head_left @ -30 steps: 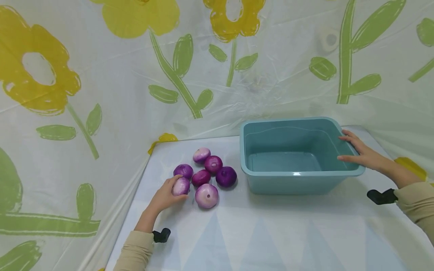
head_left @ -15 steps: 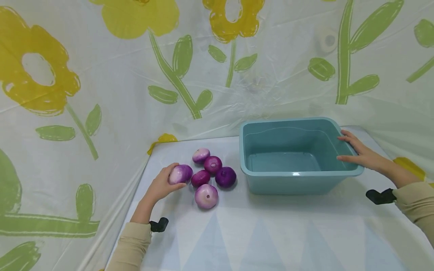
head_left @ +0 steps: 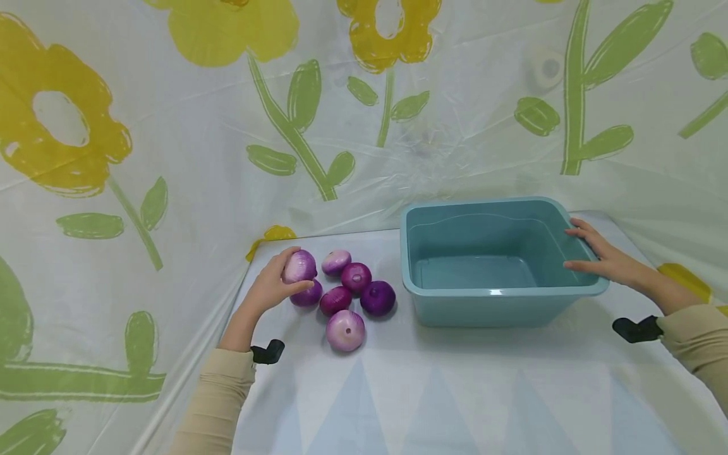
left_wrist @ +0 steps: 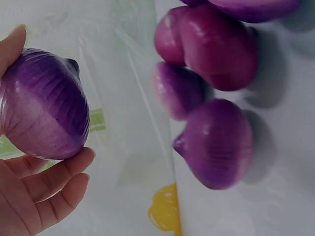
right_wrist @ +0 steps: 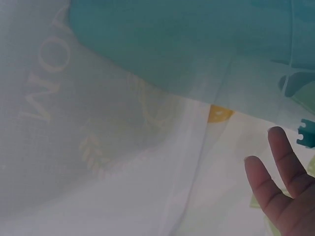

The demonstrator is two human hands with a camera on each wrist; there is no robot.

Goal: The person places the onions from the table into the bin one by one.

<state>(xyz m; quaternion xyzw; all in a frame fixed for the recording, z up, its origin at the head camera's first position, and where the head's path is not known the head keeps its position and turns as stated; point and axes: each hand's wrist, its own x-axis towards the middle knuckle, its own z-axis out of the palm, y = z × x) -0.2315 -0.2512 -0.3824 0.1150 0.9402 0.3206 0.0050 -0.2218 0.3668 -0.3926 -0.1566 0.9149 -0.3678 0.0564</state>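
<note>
My left hand (head_left: 266, 285) grips a purple onion (head_left: 298, 266) between thumb and fingers at the left of the table. In the left wrist view the held onion (left_wrist: 44, 105) shows its pointed tip and shiny skin. Just below it in the head view lies another onion (head_left: 307, 294), partly covered by my thumb. Several more onions cluster to the right, among them a pale one (head_left: 345, 330) and a dark one (head_left: 378, 298). On the far right my right hand (head_left: 611, 260) holds the rim of a teal plastic tub (head_left: 478, 309), its thumb reaching over the inner side.
The tub stands at the table's back right, with nothing inside. A white cloth with pale blue triangles covers the table (head_left: 455, 392). Behind and to the left hangs a flower-printed plastic sheet (head_left: 199, 126), close to the table's back and left edges.
My left hand has moved away from me, carrying the onion from the near side of another onion to its far side. The right hand stays on the tub.
</note>
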